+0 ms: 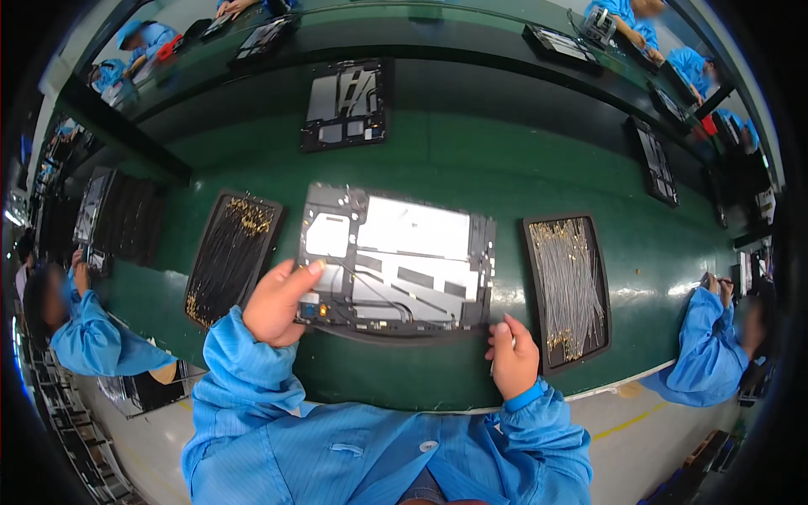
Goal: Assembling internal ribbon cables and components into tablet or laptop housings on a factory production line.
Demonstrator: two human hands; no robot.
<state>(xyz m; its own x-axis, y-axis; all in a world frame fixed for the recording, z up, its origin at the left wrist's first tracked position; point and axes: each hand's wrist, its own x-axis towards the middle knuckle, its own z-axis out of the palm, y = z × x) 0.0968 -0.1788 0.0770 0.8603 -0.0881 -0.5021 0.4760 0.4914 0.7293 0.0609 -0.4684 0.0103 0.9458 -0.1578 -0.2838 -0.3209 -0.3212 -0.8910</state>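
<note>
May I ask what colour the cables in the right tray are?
Grey cables with gold-coloured ends, clearest in the head view.

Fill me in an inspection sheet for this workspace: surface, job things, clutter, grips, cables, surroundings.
Surface: green table, shiny, with light reflections.
Job things: open flat device in hand; left tray and right tray on either side of it.
Clutter: dark stack at far left; second open device beyond the first.
Grips: left grip holds the first device's left end; right grip by its lower-right corner, contact unclear.
Cables: black cables in the left tray, grey cables in the right; both with gold-coloured ends.
Surroundings: co-workers in blue at both sides and across.
</note>
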